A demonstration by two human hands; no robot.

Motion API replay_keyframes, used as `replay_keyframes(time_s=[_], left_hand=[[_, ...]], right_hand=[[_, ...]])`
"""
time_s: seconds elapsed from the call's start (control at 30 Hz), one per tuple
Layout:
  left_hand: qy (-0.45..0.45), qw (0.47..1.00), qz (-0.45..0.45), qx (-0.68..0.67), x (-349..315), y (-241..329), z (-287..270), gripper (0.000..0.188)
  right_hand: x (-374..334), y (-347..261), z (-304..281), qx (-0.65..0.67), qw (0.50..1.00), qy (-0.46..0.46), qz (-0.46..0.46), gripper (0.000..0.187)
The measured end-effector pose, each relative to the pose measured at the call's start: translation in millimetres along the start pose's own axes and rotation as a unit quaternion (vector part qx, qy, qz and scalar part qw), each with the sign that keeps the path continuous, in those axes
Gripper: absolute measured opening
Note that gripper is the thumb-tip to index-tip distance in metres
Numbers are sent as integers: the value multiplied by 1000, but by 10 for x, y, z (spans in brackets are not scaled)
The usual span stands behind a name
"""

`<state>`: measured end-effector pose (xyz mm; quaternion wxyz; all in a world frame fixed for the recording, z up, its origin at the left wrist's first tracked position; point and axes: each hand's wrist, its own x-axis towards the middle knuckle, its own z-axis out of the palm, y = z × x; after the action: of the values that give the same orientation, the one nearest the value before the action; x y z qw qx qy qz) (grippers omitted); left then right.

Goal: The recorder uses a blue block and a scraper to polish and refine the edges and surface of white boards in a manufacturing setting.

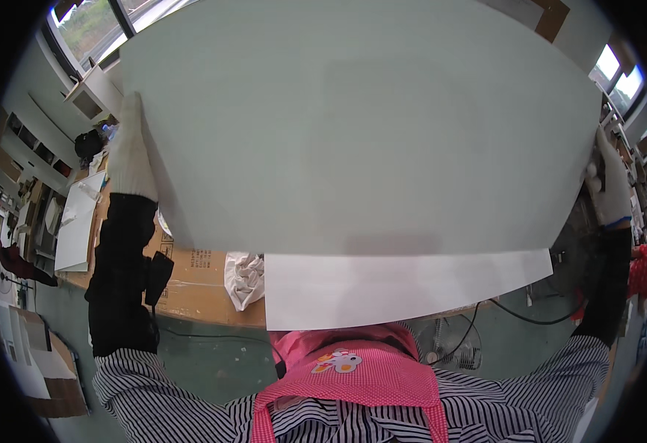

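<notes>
A large pale grey-green flat panel [360, 140] is held up in front of me, its sides bending in the wide view. My left hand [132, 151], in a white glove, grips its left edge, with some of the fingers hidden. On the opposite edge my right hand [611, 181], in a white glove with a blue cuff trim, is closed round the side, fingers curled. Below the panel's lower edge lies a white sheet [404, 292] that reaches over the table's front edge. Just left of this sheet sits a crumpled white cloth [244, 280].
Brown cardboard [194, 284] covers the table. Another white panel [77, 229] lies at the left. A dark cable [537, 320] hangs at the right, near a fan-like wire guard [460, 351]. Cut boards [43, 362] stand at the lower left. The held panel hides much of the room.
</notes>
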<state>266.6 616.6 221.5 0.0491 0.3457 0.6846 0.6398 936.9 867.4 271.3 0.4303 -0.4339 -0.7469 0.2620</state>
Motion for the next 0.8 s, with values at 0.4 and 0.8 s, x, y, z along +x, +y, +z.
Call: replay_keyframes(time_s=[0.4, 0.8], left_hand=[[418, 860, 145, 254, -75, -748, 709, 41], [122, 940, 241, -208, 210, -1055, 737, 32]], right_hand=[[-180, 277, 271, 354, 907, 210, 87, 21], [-1150, -120, 1135, 153, 938, 257, 172, 33]])
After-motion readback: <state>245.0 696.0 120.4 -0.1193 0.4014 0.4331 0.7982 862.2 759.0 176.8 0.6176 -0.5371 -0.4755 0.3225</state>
